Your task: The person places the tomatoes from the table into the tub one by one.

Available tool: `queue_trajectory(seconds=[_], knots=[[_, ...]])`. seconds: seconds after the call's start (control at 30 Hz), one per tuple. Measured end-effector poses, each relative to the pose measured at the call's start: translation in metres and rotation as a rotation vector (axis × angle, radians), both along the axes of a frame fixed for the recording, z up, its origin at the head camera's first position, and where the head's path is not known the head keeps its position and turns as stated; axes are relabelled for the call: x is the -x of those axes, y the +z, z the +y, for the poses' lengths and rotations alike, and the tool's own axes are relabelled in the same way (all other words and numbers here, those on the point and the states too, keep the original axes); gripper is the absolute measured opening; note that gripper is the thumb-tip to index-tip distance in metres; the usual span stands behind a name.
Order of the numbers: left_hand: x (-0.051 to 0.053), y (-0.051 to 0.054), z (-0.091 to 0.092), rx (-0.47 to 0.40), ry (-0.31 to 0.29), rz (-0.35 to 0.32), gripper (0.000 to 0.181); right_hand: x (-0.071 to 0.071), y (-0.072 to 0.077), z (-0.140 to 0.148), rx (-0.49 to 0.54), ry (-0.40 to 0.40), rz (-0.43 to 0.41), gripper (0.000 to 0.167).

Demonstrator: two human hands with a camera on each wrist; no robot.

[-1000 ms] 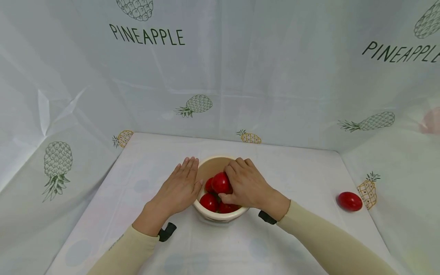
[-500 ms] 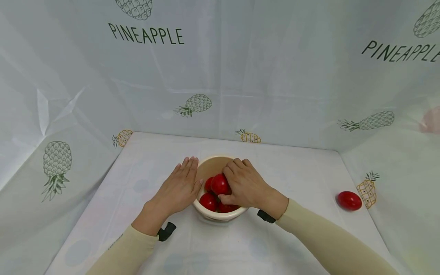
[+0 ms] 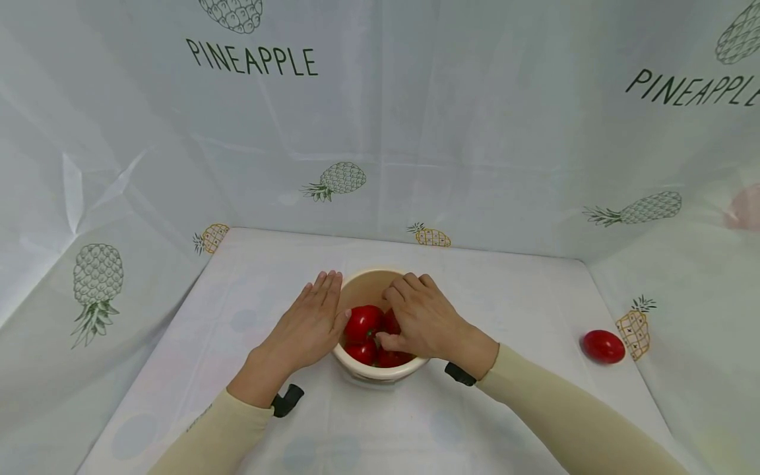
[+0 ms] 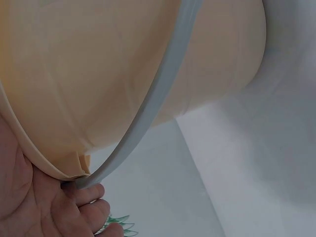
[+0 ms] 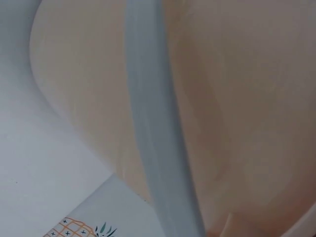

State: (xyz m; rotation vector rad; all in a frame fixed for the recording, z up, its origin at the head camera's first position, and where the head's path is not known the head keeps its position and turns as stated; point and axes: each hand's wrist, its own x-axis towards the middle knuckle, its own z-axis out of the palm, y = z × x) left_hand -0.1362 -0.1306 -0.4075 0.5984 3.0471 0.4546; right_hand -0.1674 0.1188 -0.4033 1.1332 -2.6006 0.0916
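A cream bucket (image 3: 361,290) with several red tomatoes (image 3: 363,322) inside stands between my hands. My left hand (image 3: 310,321) lies along its left rim, fingers straight and together. In the left wrist view, the palm touches the rim beside the joint of the grey handle (image 4: 148,106). Over the right side of the bucket, my right hand (image 3: 429,318) has its fingers bent down and thumb apart, close to a partly hidden tomato (image 3: 391,322). No tomato shows between thumb and fingers. The right wrist view shows the bucket's outer wall (image 5: 89,98) and handle, without the fingers.
Another red oval fruit or tomato (image 3: 603,347) lies far right on the white-covered table (image 3: 505,409), near its edge. A pineapple-print sheet (image 3: 475,132) hangs behind and along both sides.
The tomato by my right fingers has rolled left inside the bucket, away from that hand, uncovering another behind it. Both hands have stayed nearly in place.
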Motion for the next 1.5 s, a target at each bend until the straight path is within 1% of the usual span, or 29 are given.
queue_trajectory(seconds=[0.1, 0.2, 0.3, 0.43, 0.5, 0.63, 0.77, 0.93, 1.13, 1.2, 1.3, 1.33, 1.4, 1.43, 1.5], knots=[[0.0, 0.0, 0.0, -0.007, 0.004, -0.001, 0.073, -0.001, -0.001, 0.002, 0.022, -0.015, 0.006, 0.054], [0.0, -0.001, 0.0, -0.008, 0.005, -0.002, 0.073, -0.002, -0.001, 0.006, 0.078, -0.032, 0.028, 0.051], [0.0, -0.001, 0.0, -0.008, 0.005, 0.0, 0.072, -0.002, -0.001, 0.012, 0.147, -0.039, 0.087, 0.048], [0.0, -0.001, 0.0, -0.014, 0.005, -0.001, 0.073, 0.003, -0.001, 0.028, 0.216, -0.041, 0.206, 0.045], [0.0, 0.0, 0.001, -0.017, 0.006, -0.002, 0.073, 0.007, 0.0, 0.04, 0.241, -0.061, 0.255, 0.043], [0.0, 0.0, 0.001, -0.021, 0.005, -0.007, 0.073, 0.012, -0.003, 0.072, 0.285, -0.128, 0.309, 0.044], [0.001, -0.001, 0.001, -0.023, 0.005, -0.009, 0.073, 0.014, -0.012, 0.111, 0.289, -0.196, 0.361, 0.047], [0.001, 0.0, 0.001, -0.018, 0.008, -0.02, 0.074, 0.013, -0.024, 0.164, 0.244, -0.27, 0.422, 0.053], [0.0, 0.0, 0.0, -0.011, 0.005, -0.015, 0.074, 0.003, -0.037, 0.223, 0.178, -0.37, 0.46, 0.069], [0.0, -0.001, -0.001, -0.009, 0.007, -0.014, 0.073, -0.001, -0.041, 0.241, 0.157, -0.401, 0.469, 0.074], [0.0, -0.002, -0.001, -0.01, 0.009, -0.014, 0.073, -0.01, -0.046, 0.268, 0.121, -0.461, 0.444, 0.082], [0.0, -0.002, -0.001, -0.01, 0.01, -0.014, 0.073, -0.013, -0.047, 0.277, 0.109, -0.493, 0.408, 0.084], [0.0, -0.002, -0.001, -0.012, 0.009, -0.013, 0.073, -0.02, -0.047, 0.294, 0.084, -0.556, 0.337, 0.084], [0.001, -0.002, -0.001, -0.012, 0.007, -0.013, 0.073, -0.024, -0.048, 0.302, 0.069, -0.583, 0.307, 0.081], [0.001, -0.002, -0.001, -0.012, 0.004, -0.012, 0.073, -0.031, -0.048, 0.318, 0.027, -0.648, 0.214, 0.074]])
